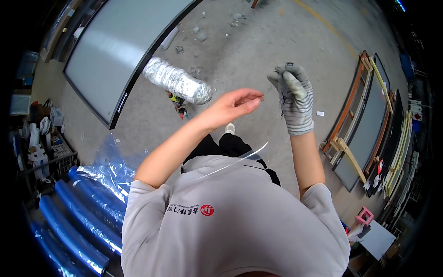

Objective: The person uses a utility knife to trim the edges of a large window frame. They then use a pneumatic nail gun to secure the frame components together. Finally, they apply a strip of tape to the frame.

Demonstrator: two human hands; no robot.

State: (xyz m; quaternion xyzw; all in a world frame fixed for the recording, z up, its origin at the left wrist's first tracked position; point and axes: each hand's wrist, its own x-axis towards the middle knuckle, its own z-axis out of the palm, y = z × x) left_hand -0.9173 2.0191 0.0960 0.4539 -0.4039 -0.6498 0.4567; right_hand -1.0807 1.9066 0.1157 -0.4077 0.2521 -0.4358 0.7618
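My left hand (236, 105) is bare and held in front of my body, its fingers stretched toward the right with the thumb slightly apart. Nothing shows in it. My right hand (297, 99) wears a grey striped work glove and is raised with its fingers curled. Some grey crumpled material shows by those fingers, and I cannot tell whether it is a second glove or part of the worn one. The two hands do not touch. A thin clear plastic strip (244, 158) crosses in front of my shirt.
A large dark-framed panel (110, 51) stands at the far left beside a silvery wrapped roll (177, 82). Several blue film-wrapped lengths (76, 219) lie at the near left. Frames and panels (364, 129) lean at the right, near a pink stool (364, 215).
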